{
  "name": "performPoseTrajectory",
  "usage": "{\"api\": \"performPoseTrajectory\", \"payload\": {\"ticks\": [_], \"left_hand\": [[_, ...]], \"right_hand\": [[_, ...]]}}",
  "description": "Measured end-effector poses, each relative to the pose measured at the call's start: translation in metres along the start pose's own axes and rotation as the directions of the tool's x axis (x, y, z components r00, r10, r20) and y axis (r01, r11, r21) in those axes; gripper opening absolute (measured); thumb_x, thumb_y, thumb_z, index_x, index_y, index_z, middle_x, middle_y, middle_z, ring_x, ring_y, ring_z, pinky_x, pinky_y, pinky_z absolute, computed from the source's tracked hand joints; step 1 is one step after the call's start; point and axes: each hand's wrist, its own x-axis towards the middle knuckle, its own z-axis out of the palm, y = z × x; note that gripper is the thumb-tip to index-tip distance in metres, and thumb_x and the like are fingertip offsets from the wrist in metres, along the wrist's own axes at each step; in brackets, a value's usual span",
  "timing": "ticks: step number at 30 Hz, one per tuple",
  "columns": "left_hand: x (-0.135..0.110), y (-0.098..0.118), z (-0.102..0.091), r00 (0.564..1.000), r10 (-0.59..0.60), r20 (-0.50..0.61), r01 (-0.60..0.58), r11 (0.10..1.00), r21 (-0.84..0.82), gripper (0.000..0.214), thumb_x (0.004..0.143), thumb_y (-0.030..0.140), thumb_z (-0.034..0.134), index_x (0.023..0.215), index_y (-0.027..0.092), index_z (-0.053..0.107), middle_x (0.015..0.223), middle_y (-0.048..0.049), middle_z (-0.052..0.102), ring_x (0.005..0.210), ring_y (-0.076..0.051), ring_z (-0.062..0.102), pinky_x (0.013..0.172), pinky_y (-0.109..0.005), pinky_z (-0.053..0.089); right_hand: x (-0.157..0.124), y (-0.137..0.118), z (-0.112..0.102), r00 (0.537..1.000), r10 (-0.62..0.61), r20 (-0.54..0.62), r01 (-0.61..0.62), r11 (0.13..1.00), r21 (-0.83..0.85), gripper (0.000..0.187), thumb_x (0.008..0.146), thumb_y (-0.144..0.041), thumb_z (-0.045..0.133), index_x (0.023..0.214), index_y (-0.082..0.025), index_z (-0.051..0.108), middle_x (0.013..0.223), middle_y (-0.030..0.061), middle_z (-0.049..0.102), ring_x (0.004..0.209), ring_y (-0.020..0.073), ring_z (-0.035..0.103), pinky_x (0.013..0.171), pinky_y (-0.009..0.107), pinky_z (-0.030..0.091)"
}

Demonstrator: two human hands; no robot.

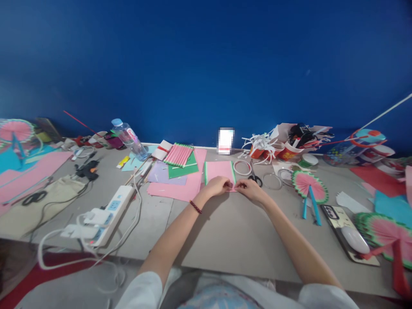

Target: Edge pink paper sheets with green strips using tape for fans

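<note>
A pink sheet of paper [219,168] with green strips along its left and right sides lies flat on the table before me. My left hand [222,185] is closed in a pinch on its near edge, a beaded bracelet on that wrist. Close beside it, my right hand [249,189] pinches the same edge near the right corner. The fingertips cover part of this edge, so any fold there is hard to make out. Left of the sheet, a pleated pink paper [179,155] with green ends rests on a green sheet [183,171] and larger pink paper [170,191].
Rolls of tape [242,168] and black scissors [256,180] lie right of the sheet. A finished paper fan [310,187] and a phone [346,231] with a mouse on it are farther right. At left are a power strip [112,214], a bottle [130,139] and a glue gun [88,171].
</note>
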Motion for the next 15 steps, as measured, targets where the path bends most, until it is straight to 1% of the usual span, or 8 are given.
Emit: {"api": "performPoseTrajectory", "payload": {"ticks": [6,10,15], "left_hand": [[-0.0004,-0.0025,0.0036,0.999,0.023,-0.025,-0.022,1.0,0.012,0.011,0.08,0.024,0.06,0.085,0.016,0.067,0.087,-0.0045,0.071,0.078,-0.017,0.063,0.066,-0.023,0.042],[0.0002,-0.0032,0.0037,0.999,0.033,-0.024,-0.032,0.999,0.018,0.01,0.08,0.022,0.059,0.084,0.017,0.066,0.088,-0.0039,0.071,0.08,-0.017,0.063,0.067,-0.023,0.042],[0.0003,-0.0026,0.0029,0.999,0.034,-0.02,-0.034,0.999,0.009,0.01,0.079,0.02,0.058,0.084,0.017,0.067,0.089,-0.0039,0.07,0.08,-0.016,0.063,0.067,-0.023,0.042]], "right_hand": [[-0.0019,-0.0004,0.0031,1.0,-0.006,-0.025,0.006,1.0,0.003,0.02,0.073,-0.031,0.054,0.074,-0.016,0.066,0.06,-0.0008,0.056,0.058,0.0127,0.048,0.055,0.023,0.032],[-0.0037,-0.001,0.0056,0.997,-0.023,-0.074,0.023,1.0,-0.006,0.016,0.072,-0.029,0.054,0.072,-0.017,0.065,0.062,-0.0005,0.058,0.06,0.0127,0.048,0.058,0.023,0.034],[-0.0055,-0.0041,0.0056,0.995,-0.045,-0.086,0.044,0.999,-0.016,0.013,0.073,-0.026,0.055,0.071,-0.017,0.064,0.063,-0.0005,0.059,0.06,0.0129,0.049,0.059,0.024,0.035]]}}
